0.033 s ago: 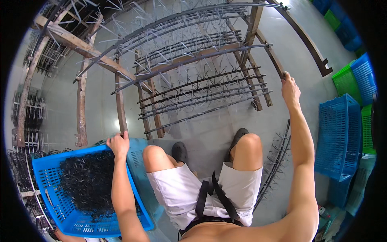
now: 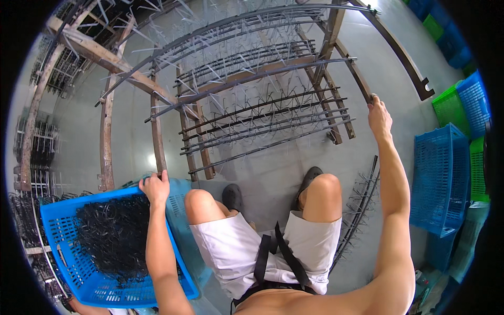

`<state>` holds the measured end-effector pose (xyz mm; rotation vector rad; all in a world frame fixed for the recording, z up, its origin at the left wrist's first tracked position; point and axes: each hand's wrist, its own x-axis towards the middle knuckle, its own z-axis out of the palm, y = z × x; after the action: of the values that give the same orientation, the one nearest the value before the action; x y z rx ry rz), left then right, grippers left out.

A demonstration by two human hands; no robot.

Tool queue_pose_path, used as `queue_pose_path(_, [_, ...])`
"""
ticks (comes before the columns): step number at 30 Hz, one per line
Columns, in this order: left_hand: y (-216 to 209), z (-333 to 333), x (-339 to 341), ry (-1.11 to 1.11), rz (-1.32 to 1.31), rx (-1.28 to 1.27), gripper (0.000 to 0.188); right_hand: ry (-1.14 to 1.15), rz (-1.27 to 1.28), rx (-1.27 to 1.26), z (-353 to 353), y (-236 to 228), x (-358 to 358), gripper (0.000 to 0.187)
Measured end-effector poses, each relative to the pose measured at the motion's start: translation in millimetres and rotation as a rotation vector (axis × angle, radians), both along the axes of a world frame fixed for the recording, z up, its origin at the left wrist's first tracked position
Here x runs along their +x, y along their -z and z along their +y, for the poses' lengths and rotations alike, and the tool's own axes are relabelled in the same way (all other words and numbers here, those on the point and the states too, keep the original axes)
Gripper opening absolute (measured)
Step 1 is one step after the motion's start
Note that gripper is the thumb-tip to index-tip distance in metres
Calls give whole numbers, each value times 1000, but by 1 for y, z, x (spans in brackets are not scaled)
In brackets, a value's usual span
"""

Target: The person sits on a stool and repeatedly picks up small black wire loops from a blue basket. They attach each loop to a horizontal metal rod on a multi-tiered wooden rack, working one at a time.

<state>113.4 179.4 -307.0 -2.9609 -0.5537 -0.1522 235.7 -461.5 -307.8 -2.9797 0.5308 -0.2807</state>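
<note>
In front of me stands a metal rack (image 2: 118,65) with rusty brown arms and long rods full of thin wire hooks (image 2: 262,102). My left hand (image 2: 156,189) is closed round the lower end of a rack arm (image 2: 158,137), just above the rim of a blue plastic basket (image 2: 58,223). Inside that basket lies a heap of thin black curled pieces (image 2: 115,239), too tangled to name. Out to the right, my right hand (image 2: 379,118) grips the end of another rack arm (image 2: 354,71). Both forearms reach forward past my knees.
Rods with wire hooks (image 2: 359,210) lie on the floor by my right leg. Blue crates (image 2: 441,178) and green crates (image 2: 450,106) stand along the right. More hook racks (image 2: 39,142) with dark pieces line the left side. A long hooked bar (image 2: 394,47) juts out at upper right.
Nearly everything stays in place. The view has shifted very slightly; both hands keep their hold on the rack arms.
</note>
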Motion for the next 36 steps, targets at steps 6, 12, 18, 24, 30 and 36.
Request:
queue_pose_path(6, [4, 5, -6, 119, -149, 9, 36, 53, 38, 27, 5, 0, -8, 35])
queue_pose_path(12, [10, 18, -6, 251, -218, 45, 36, 58, -38, -39, -1, 8, -19, 32])
queue_pose_path(18, [6, 14, -12, 242, -298, -63, 33, 57, -11, -18, 3, 9, -9, 33])
queue_pose_path(24, [9, 17, -13, 278, -346, -117, 33, 83, -1, -14, -1, 6, -17, 35])
queue_pose_path(30, [-4, 17, -12, 324, -377, -60, 31, 121, 131, -80, 0, -1, -9, 38])
queue_pose_path(36, [-26, -23, 41, -19, -303, -1070, 46, -46, -15, 782, 72, 6, 84, 51])
